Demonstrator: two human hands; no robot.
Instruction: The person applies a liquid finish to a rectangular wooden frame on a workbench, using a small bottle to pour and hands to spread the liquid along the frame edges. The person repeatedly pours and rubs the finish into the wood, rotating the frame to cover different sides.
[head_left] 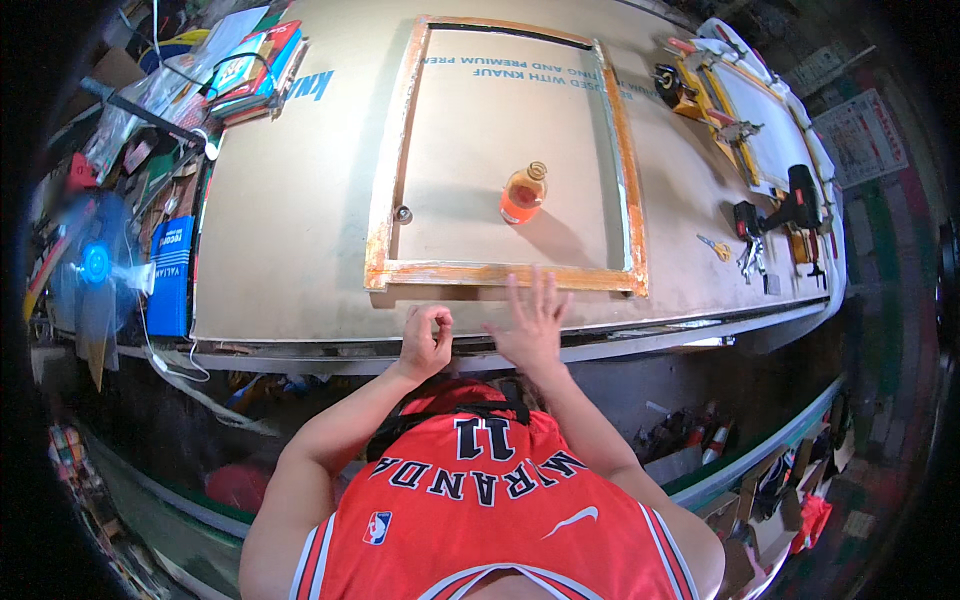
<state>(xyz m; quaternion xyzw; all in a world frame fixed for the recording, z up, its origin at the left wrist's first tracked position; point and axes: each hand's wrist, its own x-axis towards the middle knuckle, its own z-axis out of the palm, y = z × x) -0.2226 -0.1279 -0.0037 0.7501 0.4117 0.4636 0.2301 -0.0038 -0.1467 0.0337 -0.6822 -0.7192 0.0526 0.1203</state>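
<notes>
A rectangular wooden frame [505, 273] with worn orange-brown finish lies flat on the board-topped table. Over its near rail my right hand [532, 328] is spread, fingers apart and slightly blurred, holding nothing; whether the fingertips touch the wood I cannot tell. My left hand [428, 341] is curled closed just past the table's near edge, close to the frame's near left corner. What its fingers hold, if anything, is hidden. Inside the frame stands a clear bottle [523, 193] with orange in its lower part. A small round metallic piece [403, 214] sits beside the left rail.
At the right lie a cordless drill [797, 200], scissors [715, 246] and a yellow clamped frame [735, 150]. Stacked books [255, 75], a blue record book [171, 275] and a spinning fan [96, 263] are on the left. The table's near edge [600, 350] runs before me.
</notes>
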